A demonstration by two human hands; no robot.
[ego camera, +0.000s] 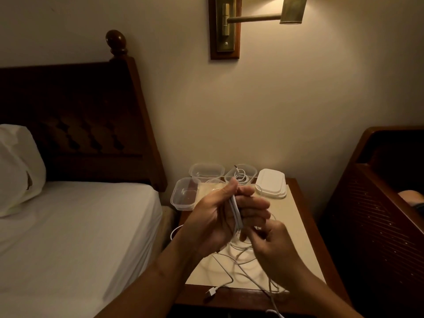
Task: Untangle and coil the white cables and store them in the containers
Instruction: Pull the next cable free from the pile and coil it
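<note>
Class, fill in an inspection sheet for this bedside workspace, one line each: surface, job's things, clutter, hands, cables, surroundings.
Surface: wooden nightstand with a cream top, dimly lit.
Job's things: three clear containers, the back right one holding a coiled cable; stacked white lids beside them.
Clutter: nothing seen.
Hands: left hand grips the wound loops of a white cable; right hand, blurred, seems to pinch its trailing strand.
Cables: loose cables tangled on the top, a plug at the front edge, one strand over the left edge.
Surroundings: bed to the left, wall lamp above, dark wooden furniture to the right.
</note>
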